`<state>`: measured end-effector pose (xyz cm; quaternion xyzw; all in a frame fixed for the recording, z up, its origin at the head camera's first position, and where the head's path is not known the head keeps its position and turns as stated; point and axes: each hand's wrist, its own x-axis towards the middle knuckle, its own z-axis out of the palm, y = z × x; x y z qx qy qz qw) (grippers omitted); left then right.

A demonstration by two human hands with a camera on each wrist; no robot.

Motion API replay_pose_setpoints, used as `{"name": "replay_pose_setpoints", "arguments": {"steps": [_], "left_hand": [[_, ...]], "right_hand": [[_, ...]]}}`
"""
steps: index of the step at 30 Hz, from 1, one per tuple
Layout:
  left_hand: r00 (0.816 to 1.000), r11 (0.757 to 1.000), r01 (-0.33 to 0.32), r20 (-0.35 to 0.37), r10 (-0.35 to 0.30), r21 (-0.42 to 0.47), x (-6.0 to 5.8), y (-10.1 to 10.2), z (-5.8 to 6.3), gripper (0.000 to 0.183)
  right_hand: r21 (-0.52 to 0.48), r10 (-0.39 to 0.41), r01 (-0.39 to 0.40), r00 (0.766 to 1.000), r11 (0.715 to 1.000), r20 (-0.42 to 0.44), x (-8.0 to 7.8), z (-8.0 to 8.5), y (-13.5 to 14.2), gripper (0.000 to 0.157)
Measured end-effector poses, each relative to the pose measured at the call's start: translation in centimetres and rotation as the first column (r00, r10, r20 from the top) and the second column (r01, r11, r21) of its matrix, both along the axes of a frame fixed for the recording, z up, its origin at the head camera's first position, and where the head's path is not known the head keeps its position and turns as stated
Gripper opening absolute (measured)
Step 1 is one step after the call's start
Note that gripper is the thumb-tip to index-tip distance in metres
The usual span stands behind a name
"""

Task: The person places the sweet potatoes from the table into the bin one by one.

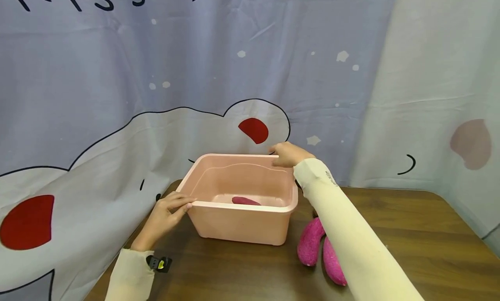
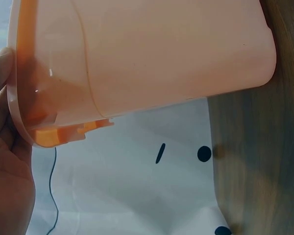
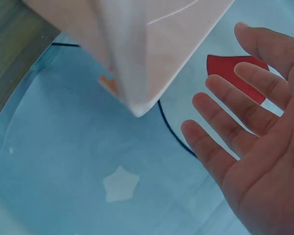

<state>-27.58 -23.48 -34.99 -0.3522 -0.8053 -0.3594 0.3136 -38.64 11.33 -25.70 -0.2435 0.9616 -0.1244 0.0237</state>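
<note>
A pale pink plastic basin (image 1: 242,223) stands at the middle of the table, tall-sided with a rolled rim. At its near left corner my left hand (image 1: 166,216) grips the rim, thumb and fingers on either side of it in the left wrist view. Over the far right corner, my right hand (image 1: 291,155) is held with fingers extended and spread; the right wrist view shows the palm (image 3: 269,161) apart from the basin and holding nothing. Inside the basin lies a magenta, elongated vegetable-like piece (image 1: 245,201), its lower part hidden by the near wall.
Two plump magenta vegetable-like pieces (image 1: 311,244) lie on the wooden table (image 1: 414,236) right of the basin, partly covered by the right sleeve (image 1: 343,223). A printed curtain (image 1: 195,66) hangs right behind the table. A dark watch-like band (image 1: 159,263) is on the left wrist.
</note>
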Motion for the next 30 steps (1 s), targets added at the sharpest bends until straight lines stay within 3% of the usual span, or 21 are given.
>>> {"name": "replay_pose_setpoints", "arguments": {"steps": [9,19,30], "left_hand": [[1.0,1.0,-0.004,-0.004,0.004,-0.001,0.1,0.1,-0.1,0.022],[1.0,1.0,-0.006,-0.023,0.006,0.001,0.0,0.1,0.1,0.023],[1.0,1.0,-0.03,0.008,0.03,-0.005,0.4,-0.3,0.2,0.022]], "right_hand": [[-0.015,-0.05,0.05,0.999,0.999,0.02,0.0,-0.8,2.1,0.044],[-0.015,-0.051,0.051,0.998,0.999,-0.023,0.3,-1.1,4.5,0.044],[0.001,-0.08,0.08,0.997,0.997,-0.024,0.5,-2.5,6.6,0.046]]}}
